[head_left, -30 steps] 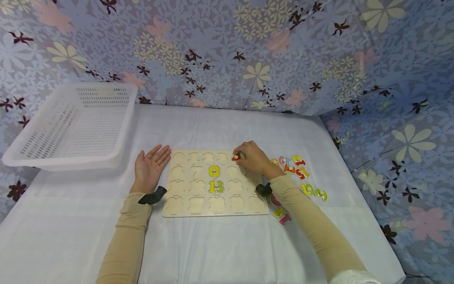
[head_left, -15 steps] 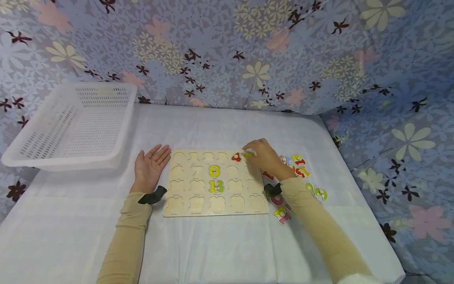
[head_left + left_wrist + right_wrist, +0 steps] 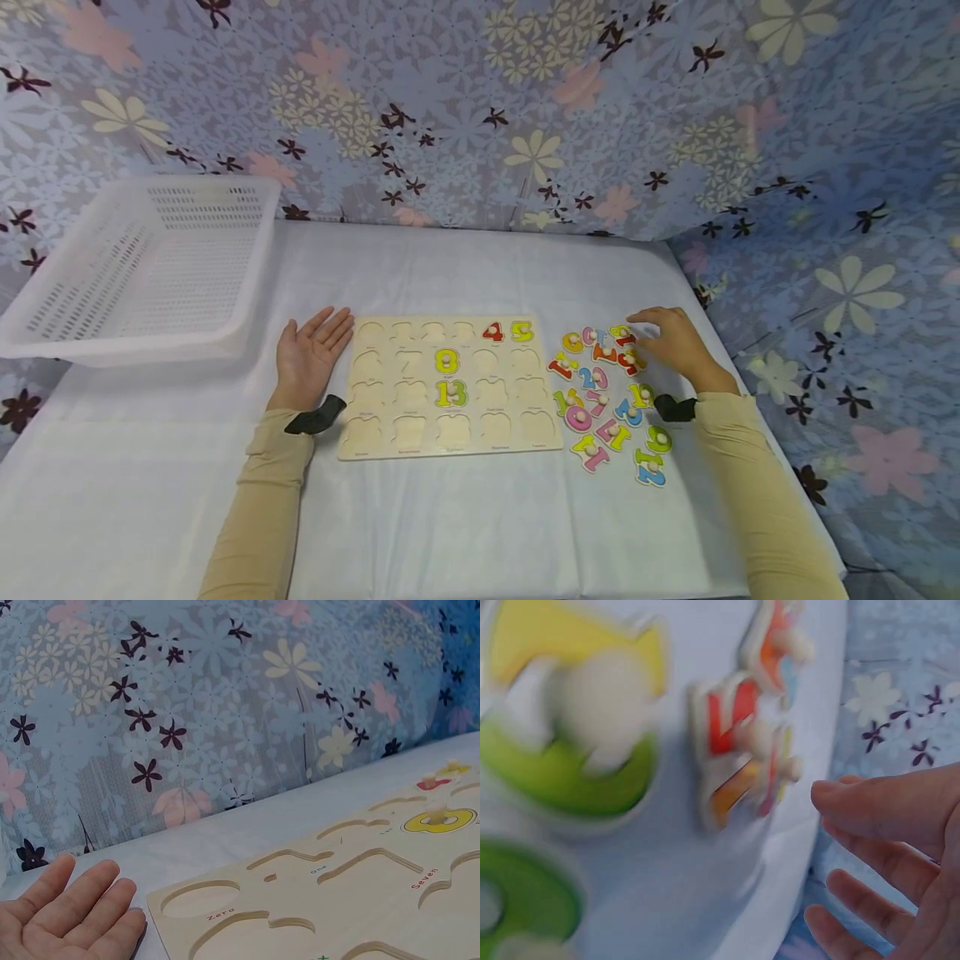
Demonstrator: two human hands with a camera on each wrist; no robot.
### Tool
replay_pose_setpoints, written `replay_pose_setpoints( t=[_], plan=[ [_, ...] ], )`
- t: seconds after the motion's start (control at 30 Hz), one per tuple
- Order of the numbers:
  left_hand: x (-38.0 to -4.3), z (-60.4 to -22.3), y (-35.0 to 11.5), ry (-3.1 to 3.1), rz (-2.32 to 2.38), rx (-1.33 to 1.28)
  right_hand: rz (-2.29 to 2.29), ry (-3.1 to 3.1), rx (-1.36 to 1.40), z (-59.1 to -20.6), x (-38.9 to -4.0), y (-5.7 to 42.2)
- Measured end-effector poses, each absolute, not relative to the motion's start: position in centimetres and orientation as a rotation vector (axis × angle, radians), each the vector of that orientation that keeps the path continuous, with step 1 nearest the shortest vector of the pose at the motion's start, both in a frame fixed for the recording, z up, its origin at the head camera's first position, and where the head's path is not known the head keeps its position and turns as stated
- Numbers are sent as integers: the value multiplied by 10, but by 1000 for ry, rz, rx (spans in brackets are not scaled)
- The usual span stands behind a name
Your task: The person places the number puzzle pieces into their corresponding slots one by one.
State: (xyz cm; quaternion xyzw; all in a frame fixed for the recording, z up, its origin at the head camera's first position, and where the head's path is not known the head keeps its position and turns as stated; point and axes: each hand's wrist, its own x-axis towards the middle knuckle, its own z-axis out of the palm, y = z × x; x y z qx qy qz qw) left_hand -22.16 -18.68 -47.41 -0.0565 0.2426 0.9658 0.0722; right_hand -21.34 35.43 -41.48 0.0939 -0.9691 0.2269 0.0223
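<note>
Right hand unloaded, at far right edge of loose number pieces; left hand idle.
Right: thumb and fingers parted, grasping nothing; contact with the pieces cannot be told. Left: palm up, fingers loosely extended, just beside puzzle board. White-covered table, floral cloth behind, white perforated basket at back left. Pieces multicoloured, knobbed, heaped right of board; red 4, yellow 5, 8 and 13 seated in recesses.
</note>
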Motion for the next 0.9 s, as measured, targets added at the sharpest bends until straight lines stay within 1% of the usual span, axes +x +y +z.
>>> replay_pose_setpoints(
  t=[0.13, 0.5, 0.9],
  plan=[
    [-221, -474, -188, 727, 2911, -161, 664, -3054, 282, -417, -213, 361],
    [-219, -473, -188, 695, 2918, -169, 580, -3168, 181, -426, -226, 350],
    [-222, -474, -188, 739, 2906, -180, 344, -3229, 86, -422, -230, 341]
  ],
)
